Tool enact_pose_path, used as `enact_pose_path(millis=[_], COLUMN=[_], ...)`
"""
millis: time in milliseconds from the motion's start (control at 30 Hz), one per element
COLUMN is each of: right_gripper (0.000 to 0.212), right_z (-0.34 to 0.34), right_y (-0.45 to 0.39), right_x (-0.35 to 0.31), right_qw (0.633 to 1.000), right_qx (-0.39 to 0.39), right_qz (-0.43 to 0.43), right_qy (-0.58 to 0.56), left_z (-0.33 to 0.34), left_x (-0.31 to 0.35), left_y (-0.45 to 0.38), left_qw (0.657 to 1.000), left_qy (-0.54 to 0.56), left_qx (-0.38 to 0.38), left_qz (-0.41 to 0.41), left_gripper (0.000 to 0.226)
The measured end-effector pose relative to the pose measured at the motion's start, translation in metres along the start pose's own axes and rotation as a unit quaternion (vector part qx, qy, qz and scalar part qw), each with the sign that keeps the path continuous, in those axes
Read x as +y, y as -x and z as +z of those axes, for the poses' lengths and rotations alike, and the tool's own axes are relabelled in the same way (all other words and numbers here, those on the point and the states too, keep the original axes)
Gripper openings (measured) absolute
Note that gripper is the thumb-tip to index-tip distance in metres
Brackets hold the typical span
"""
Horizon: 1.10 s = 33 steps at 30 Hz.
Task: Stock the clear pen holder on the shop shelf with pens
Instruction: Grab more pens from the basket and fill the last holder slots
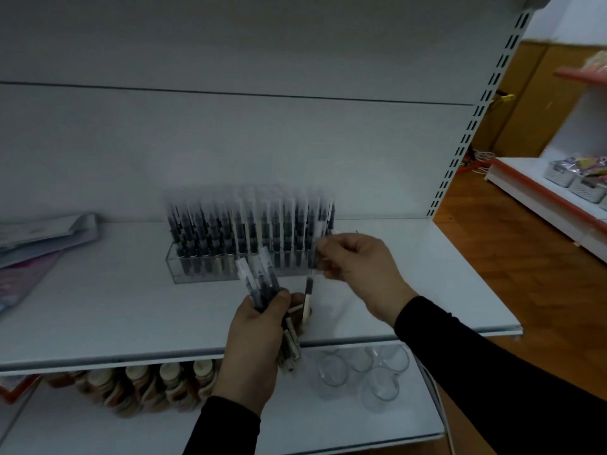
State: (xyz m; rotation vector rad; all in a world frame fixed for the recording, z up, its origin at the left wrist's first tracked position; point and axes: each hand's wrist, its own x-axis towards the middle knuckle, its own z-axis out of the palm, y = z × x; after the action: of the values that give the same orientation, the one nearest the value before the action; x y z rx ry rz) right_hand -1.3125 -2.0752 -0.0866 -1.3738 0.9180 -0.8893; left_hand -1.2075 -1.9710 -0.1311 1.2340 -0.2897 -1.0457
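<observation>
Your left hand [253, 339] is clenched around a bundle of pens [262, 284] — thumb across the front, fingers wrapped behind — with the clear caps fanning up above your knuckles and the pale ends sticking out below your palm, past the front edge of the shelf [115, 323]. Your right hand [356, 267] pinches a single pen [308, 290] near its upper end between thumb and fingertips; the other fingers are curled loosely. That pen hangs nearly upright, cap up, just beside the bundle, its lower tip close to your left fingers; whether they touch is lost in blur.

Your clear pen holder [184, 274] sits on the shelf near the middle, toward the back panel, just beyond both hands. It is packed with upright dark pens [249, 224] in rows, clear caps on top; its front left corner shows bare clear wall. Your single pen is in front of the holder's right end.

Any print on the pens or the holder is too blurred to read.

At the shelf's left edge lie some flat packets [42, 238]. On the lower shelf [328, 428] sit clear glass cups [361, 372] below your right hand, and a row of brown and cream items [147, 385] to their left.
</observation>
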Motion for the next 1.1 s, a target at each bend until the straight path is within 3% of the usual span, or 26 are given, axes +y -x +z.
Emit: enact_pose_path(millis=[133,400,1100], right_gripper=[0.010,0.010,0.007], right_z=[-0.015,-0.035,-0.021], right_y=[-0.010,-0.032,-0.038], right_x=[-0.017,-0.030,0.002], right_qw=[0.996,0.966,0.959], right_qx=[0.061,0.162,0.125], right_qz=[-0.067,-0.183,-0.182], right_qy=[-0.015,0.090,0.180], left_z=[-0.001,0.000,0.002], left_x=[0.002,0.003,0.003], left_y=[0.001,0.001,0.001], left_qw=[1.000,1.000,1.000], left_qy=[0.027,0.022,0.018], left_qx=[0.006,-0.002,-0.002], left_qz=[-0.004,0.005,0.007], left_gripper=[0.010,0.013,0.009])
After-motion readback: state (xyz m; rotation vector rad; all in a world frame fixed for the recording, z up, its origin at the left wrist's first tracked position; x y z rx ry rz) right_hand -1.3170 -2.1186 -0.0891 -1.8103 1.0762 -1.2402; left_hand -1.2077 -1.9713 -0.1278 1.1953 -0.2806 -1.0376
